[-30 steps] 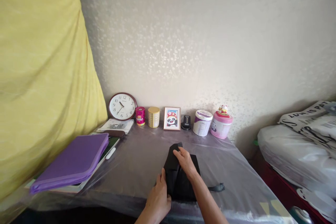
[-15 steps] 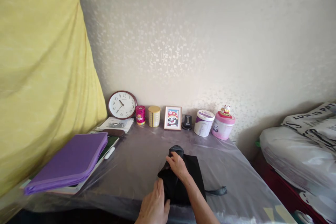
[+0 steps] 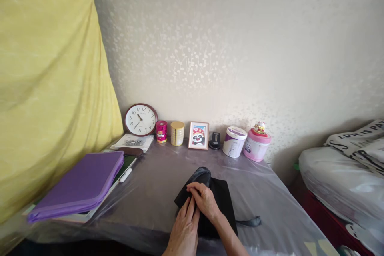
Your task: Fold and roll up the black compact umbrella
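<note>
A pale wall with a leaf pattern [image 3: 255, 48] stands behind everything, and a yellow hanging cloth [image 3: 45, 88] fills the left side. In front is a table with a shiny, greyish plastic cover [image 3: 150, 196], which bears a flat purple folder [image 3: 81, 180] at its left part.

Next in size is a black fabric article with a dark grey band [image 3: 222, 194]. It lies on the near middle part of the table, below both hands; its exact kind I cannot tell, because the hands cover a part of it. By my judgement it is light and soft, with a flatter, perhaps stiffer panel at the right. It should bend easily, is hardly fragile, and may slide on the smooth cover. The good place to take hold seems to be the folded left part, while the panel is pressed down.

Smaller is the bare left hand [image 3: 184, 226]: its fingers are straight, almost together, and rest on the fabric. Its thumb is hidden, so I cannot tell if it grips. The right hand [image 3: 205, 202] has bent fingers, kept close, with the tips just over the left fingertips; whether they pinch a fold, I cannot tell.

The smallest is a thin dark grey strap [image 3: 250, 221], lying loose just right of the fabric.
</note>
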Motion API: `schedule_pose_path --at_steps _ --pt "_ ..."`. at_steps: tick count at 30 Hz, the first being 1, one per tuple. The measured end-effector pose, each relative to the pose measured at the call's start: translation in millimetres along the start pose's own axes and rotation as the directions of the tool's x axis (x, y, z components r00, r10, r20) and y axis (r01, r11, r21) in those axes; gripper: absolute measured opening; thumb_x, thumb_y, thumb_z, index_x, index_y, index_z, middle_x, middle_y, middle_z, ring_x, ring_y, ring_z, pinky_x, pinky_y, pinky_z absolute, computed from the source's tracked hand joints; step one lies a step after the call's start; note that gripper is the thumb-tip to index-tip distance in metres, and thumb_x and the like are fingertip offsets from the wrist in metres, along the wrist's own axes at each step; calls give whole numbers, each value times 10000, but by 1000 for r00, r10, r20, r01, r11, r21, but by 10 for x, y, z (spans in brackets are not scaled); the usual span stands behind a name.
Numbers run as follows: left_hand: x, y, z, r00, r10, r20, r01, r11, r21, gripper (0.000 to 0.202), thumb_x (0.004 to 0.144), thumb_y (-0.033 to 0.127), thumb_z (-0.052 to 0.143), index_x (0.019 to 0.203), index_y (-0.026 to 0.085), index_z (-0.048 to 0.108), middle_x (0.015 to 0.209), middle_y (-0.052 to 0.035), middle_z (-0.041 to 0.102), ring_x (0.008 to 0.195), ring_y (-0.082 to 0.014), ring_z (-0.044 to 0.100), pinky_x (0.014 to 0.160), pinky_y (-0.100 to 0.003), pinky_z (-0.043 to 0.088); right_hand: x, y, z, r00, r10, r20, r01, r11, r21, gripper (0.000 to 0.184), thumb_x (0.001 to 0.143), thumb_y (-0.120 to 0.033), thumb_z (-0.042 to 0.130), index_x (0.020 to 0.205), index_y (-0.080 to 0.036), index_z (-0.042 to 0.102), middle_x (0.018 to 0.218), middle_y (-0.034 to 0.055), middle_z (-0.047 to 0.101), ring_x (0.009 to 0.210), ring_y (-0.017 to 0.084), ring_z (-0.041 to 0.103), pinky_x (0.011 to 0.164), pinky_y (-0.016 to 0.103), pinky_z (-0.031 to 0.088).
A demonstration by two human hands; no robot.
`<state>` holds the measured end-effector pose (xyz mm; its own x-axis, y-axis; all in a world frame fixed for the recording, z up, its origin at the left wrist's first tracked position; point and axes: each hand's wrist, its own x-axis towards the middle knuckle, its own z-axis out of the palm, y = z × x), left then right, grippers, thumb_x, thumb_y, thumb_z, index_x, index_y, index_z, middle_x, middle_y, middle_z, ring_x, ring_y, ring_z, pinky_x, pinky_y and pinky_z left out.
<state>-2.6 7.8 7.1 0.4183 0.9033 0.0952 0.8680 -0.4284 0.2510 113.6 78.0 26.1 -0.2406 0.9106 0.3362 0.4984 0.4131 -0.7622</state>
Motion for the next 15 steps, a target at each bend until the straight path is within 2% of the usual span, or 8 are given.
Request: schedule_pose_path --at_steps 3,7,11,15 --pt "15 19 -11 999 -10 40 9 1000 23 790 620 12 387 1388 139 255 1479 -122 204 1350 -257 217 1077 -426 291 -67 100 -39 988 -142 -64 135 986 -101 223 867 -234 466 931 -238 679 983 43 685 956 179 593 869 325 453" --pt "45 33 19 998 -26 52 24 998 52 840 606 4 410 1404 167 203 1485 -140 135 1349 -287 207 1059 -458 303 10 287 -80 965 -258 -46 242 946 -217 243 884 -222 449 961 -220 680 1049 59 677 1114 209 519 956 389 407" --pt "65 -26 157 998 -45 38 44 998 33 850 613 -13 410 1405 210 195 1480 -155 119 1350 -308 177 1053 -484 288 217 482 -89 965 -258 -35 235 919 -315 256 894 -241 436 976 -210 677 1110 60 654 1171 213 480 1010 415 351" --pt "57 -98 230 999 -36 25 37 999 -29 892 602 7 445 1411 229 140 1482 -163 81 1352 -319 151 1058 -486 267 470 653 -95 980 -196 -32 171 913 -371 288 902 -236 399 962 -219 680 1107 46 656 1171 209 482 1013 411 331"
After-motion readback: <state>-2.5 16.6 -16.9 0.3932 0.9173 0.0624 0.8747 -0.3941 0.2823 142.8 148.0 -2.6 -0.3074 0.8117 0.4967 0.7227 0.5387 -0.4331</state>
